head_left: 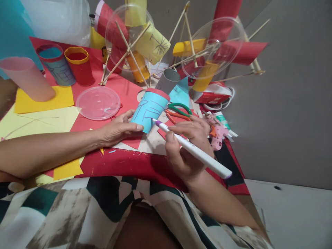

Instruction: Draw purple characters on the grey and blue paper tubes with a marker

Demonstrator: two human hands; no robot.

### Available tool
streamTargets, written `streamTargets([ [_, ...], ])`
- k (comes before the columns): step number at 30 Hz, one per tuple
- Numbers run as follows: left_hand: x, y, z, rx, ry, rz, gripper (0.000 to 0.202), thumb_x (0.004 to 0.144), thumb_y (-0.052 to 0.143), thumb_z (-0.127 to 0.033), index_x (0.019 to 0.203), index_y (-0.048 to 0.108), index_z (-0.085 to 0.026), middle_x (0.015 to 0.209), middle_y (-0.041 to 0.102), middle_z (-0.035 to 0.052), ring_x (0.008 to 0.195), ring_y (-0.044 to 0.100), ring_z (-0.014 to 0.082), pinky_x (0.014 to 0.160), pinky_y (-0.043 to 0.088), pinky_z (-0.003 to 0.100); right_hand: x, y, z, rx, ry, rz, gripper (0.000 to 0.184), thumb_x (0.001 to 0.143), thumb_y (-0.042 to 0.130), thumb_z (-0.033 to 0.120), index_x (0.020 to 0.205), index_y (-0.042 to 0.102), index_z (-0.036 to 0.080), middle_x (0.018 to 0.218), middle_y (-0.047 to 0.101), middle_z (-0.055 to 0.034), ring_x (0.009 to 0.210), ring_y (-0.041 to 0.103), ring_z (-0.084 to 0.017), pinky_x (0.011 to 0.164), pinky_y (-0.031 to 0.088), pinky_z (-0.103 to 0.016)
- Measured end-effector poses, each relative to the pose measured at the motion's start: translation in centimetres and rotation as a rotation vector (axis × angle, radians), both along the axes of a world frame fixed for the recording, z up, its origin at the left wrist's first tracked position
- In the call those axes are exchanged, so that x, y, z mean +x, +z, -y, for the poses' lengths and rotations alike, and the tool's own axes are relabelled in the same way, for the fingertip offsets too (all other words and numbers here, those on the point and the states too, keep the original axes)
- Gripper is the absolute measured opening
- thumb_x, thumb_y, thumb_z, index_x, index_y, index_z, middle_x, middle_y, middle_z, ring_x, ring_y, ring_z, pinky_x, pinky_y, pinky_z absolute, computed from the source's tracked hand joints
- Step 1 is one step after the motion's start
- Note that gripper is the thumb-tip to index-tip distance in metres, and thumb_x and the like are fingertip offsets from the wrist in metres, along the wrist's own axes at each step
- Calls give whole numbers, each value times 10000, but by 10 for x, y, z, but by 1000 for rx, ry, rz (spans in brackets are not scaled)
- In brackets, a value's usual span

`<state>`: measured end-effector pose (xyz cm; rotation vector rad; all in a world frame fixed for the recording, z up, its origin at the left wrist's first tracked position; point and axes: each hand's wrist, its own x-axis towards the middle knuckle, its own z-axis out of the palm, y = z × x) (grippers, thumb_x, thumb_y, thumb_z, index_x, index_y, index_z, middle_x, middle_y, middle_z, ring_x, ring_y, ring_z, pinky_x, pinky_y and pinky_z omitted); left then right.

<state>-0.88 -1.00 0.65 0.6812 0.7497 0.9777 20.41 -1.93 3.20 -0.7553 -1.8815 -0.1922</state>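
Observation:
My left hand [120,128] is closed around the lower left side of a blue paper-covered tube [153,107] with a red rim. Dark lines are drawn on the tube, which leans to the right. In my right hand [189,145] is a white marker [197,152] with a purple end, held like a pen. Its tip meets or nearly meets the tube's drawn side; contact is hard to tell. Just behind the tube lie scissors [178,110] with green and orange handles. A grey cardboard tube [168,79] stands behind it.
Stick frames with clear plastic discs [215,48] and coloured paper tubes rise at the back. A plastic lid [98,103], a pink cup [28,77] and covered tubes [79,65] are on the left. A pink glue gun [218,133] lies right, near the wall.

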Motion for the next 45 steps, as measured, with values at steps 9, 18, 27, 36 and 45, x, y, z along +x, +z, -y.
streamTargets([
  [9, -2, 4, -2, 37, -1, -3, 559, 674, 968, -252, 1151, 682, -198, 1178, 787, 85, 1094, 752, 257, 1104, 549, 483, 3, -1, 0, -49, -12, -67, 45, 944, 658, 218, 945, 646, 261, 769, 729, 54, 712, 721, -178, 962, 531, -443],
  [18, -2, 2, -2, 20, -10, 8, 547, 671, 973, -243, 1128, 675, -207, 1189, 789, 81, 1085, 761, 251, 1117, 550, 468, 3, 1, 0, -6, 34, -86, 78, 926, 647, 216, 981, 646, 271, 765, 730, 61, 700, 731, -181, 968, 543, -455],
  [27, 0, 0, -1, -4, -18, 11, 611, 643, 990, -235, 1169, 681, -200, 1147, 774, 54, 1062, 747, 240, 1123, 552, 501, 3, -1, -4, 30, -8, -10, 74, 965, 637, 207, 988, 671, 268, 784, 722, 51, 753, 747, -179, 996, 541, -425],
  [36, 0, 2, 0, -13, -3, 9, 608, 636, 990, -232, 1160, 686, -186, 1137, 779, 62, 1093, 749, 255, 1173, 516, 525, 2, 0, -2, 13, 31, -5, 61, 951, 651, 204, 956, 662, 264, 763, 731, 53, 716, 740, -174, 972, 541, -436],
  [45, -1, 2, -1, -18, 10, 34, 592, 632, 996, -209, 1134, 683, -194, 1080, 783, 44, 1039, 746, 230, 1122, 555, 481, -1, 1, 3, -9, 68, -2, 98, 935, 629, 175, 974, 630, 265, 743, 707, 64, 667, 716, -160, 946, 546, -436],
])
